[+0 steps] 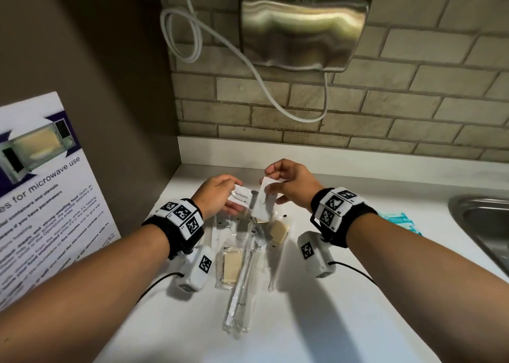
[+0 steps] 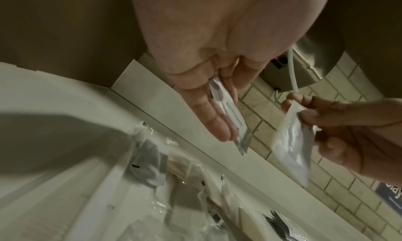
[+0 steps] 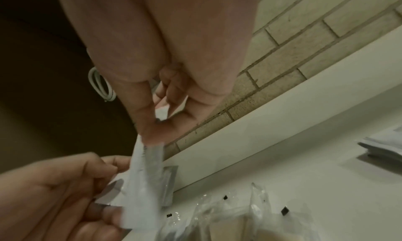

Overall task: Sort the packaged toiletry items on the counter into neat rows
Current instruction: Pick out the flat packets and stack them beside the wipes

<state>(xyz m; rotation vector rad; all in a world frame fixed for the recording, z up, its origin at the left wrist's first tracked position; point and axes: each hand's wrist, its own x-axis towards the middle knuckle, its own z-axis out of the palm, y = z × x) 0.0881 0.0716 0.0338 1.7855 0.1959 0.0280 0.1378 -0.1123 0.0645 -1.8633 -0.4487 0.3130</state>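
Note:
My left hand (image 1: 220, 194) holds a white toothpaste sachet (image 1: 241, 194) above the counter; the left wrist view shows the sachet (image 2: 233, 117) pinched between thumb and fingers. My right hand (image 1: 286, 183) pinches the top of a second white sachet (image 1: 263, 205), which hangs down beside the first; the same sachet (image 3: 143, 189) appears in the right wrist view. Below both hands lies a loose pile of clear packets: a tan soap bar (image 1: 232, 267), another soap bar (image 1: 279, 230) and a long wrapped toothbrush (image 1: 242, 288).
The white counter (image 1: 358, 307) meets a brick wall at the back. A steel sink (image 1: 484, 224) is at the right, with a teal packet (image 1: 399, 220) beside it. A microwave poster (image 1: 46, 197) leans on the left wall. A hand dryer (image 1: 303, 23) and cable hang above.

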